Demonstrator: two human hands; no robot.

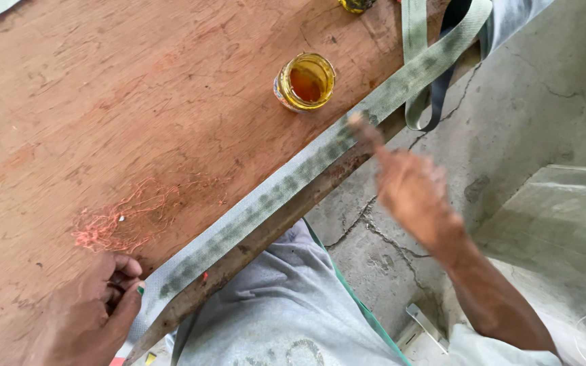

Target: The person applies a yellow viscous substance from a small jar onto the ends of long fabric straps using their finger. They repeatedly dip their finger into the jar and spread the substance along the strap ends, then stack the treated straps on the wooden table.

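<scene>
A long grey-green woven strap [286, 183] lies along the edge of a worn brown wooden table [103, 102]. My left hand [89, 312] rests on the table at the strap's near end, thumb pressing the strap down, fingers curled. My right hand [408, 183] is blurred beside the table edge, its index finger stretched out and touching the strap near the middle. A small open glass jar [305, 83] with amber liquid stands on the table just beyond the strap.
Orange-red smears [123, 217] mark the wood near my left hand. The strap's far end loops over the table edge with a dark strap [442, 88]. Cracked concrete floor [544, 102] lies to the right. My grey-clad lap [279, 305] is below the table.
</scene>
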